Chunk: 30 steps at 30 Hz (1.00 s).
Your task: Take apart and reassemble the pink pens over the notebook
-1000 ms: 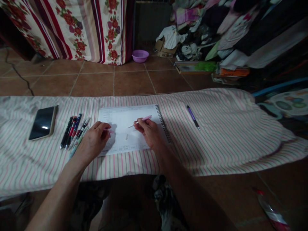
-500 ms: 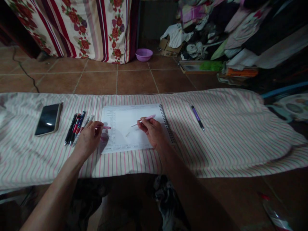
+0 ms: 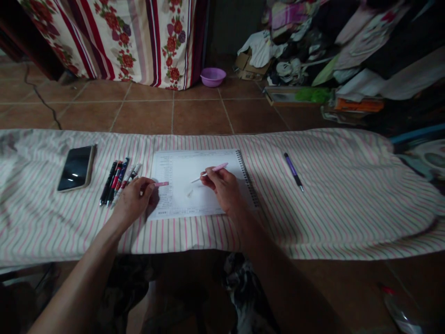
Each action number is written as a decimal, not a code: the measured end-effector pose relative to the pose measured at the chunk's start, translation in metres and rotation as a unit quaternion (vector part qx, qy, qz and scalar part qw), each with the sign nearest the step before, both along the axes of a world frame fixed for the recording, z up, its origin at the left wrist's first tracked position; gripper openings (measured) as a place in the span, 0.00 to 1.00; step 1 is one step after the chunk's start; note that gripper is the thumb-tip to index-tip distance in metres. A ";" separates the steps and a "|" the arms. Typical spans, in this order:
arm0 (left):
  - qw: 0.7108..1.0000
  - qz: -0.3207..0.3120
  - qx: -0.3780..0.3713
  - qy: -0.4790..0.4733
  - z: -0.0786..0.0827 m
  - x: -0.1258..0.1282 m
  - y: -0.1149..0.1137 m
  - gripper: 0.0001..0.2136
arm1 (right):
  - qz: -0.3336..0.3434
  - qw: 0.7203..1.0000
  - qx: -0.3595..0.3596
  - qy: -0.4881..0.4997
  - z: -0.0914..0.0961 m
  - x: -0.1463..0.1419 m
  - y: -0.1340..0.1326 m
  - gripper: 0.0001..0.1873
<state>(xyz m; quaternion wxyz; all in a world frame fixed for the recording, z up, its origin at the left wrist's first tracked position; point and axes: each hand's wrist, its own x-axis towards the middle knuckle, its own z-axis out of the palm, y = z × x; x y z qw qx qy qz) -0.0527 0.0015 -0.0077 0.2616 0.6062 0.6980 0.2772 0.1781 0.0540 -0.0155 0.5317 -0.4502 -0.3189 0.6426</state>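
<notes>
My right hand (image 3: pixel 224 189) is closed on a pink pen part (image 3: pixel 212 170), with a thin white tip pointing left over an open spiral notebook (image 3: pixel 194 163). At the notebook's left edge, my left hand (image 3: pixel 134 202) pinches a short pink piece (image 3: pixel 161 184). A tiny white bit (image 3: pixel 189 192) lies on the page between my hands. Several pens (image 3: pixel 118 181) lie in a row just left of my left hand.
A dark phone (image 3: pixel 76 167) lies at the left on the striped cloth (image 3: pixel 330 204). A purple pen (image 3: pixel 294 171) rests right of the notebook. Beyond lie tiled floor, a floral cloth (image 3: pixel 114 37), a purple bowl (image 3: pixel 212 76) and piled clothes (image 3: pixel 313 46).
My left hand has lifted the pink piece into view and shifted slightly left toward the notebook's edge. The right hand holds its pen part almost still. The view drifted a little.
</notes>
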 end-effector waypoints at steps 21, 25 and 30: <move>0.862 0.103 -0.064 -0.492 0.008 0.033 0.005 0.09 | 0.022 1.000 -0.011 -0.016 -0.001 -0.005 0.003 0.14; 0.864 0.097 -0.057 -0.491 0.008 0.033 0.004 0.09 | 0.017 1.000 -0.013 -0.019 -0.002 -0.007 0.003 0.14; 0.868 0.108 -0.061 -0.481 0.010 0.032 0.003 0.10 | 0.012 0.999 -0.018 -0.028 -0.002 -0.008 0.004 0.13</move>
